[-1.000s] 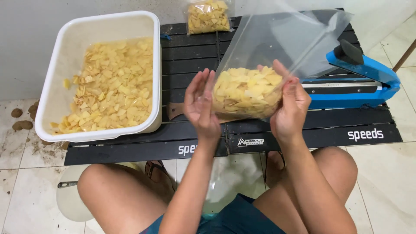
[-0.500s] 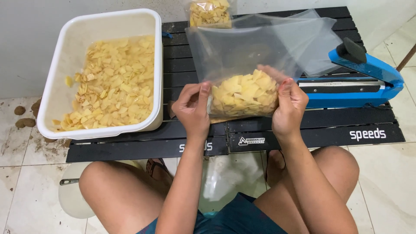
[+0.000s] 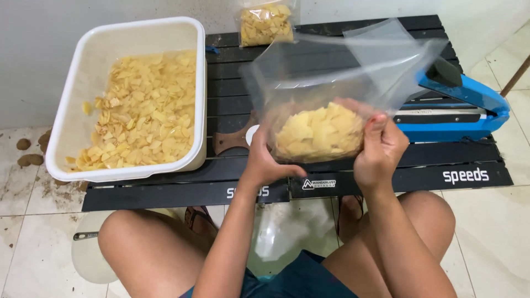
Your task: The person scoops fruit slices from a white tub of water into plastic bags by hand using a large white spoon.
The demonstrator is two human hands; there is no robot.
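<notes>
Your left hand (image 3: 264, 165) cups the lower left of a clear plastic bag of yellow chips (image 3: 320, 132), and your right hand (image 3: 381, 149) grips its right side. You hold it above the black slatted table (image 3: 441, 171), between the white chip tub (image 3: 83, 110) and the blue heat sealer (image 3: 464, 107).

Bright, even, soft light, faint shadows, mild sheen on the clear bag (image 3: 353, 66), sharp focus throughout.

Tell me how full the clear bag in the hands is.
Partly full: chips fill the bottom of the clear bag, gripped by the left hand and right hand; its upper part is empty.
</notes>
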